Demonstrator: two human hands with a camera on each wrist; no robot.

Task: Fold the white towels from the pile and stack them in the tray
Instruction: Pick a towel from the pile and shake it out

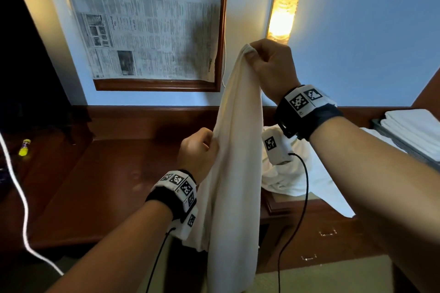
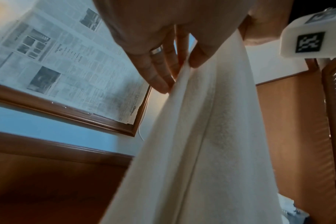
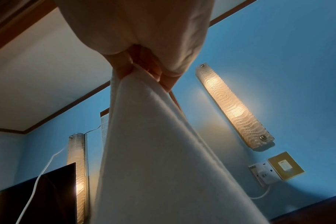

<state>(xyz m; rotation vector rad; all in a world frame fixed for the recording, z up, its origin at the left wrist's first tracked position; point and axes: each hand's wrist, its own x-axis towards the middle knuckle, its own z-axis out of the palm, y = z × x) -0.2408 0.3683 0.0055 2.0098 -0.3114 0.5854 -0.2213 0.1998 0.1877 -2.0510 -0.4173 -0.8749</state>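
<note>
The wooden desk [image 1: 114,188] fills the lower part of the head view, and its front is partly hidden behind the white towel [image 1: 234,173], which hangs in the air in front of it. The lower end of the towel is cut off at the bottom edge of the picture. Behind the right forearm lies the pile of towels [image 1: 292,181], crumpled on the desk; how many are in it cannot be told. At the far right the tray [image 1: 402,147] is cut by the frame edge, and folded towels [image 1: 414,128] are stacked in it.

The right hand [image 1: 271,69] is raised high and its thumb and curled fingers pinch the top corner of the towel. The left hand [image 1: 197,152] is lower and closer, and it grips the side edge of the towel; in the left wrist view the fingers [image 2: 159,72] press a fold of cloth against the thumb.
</note>
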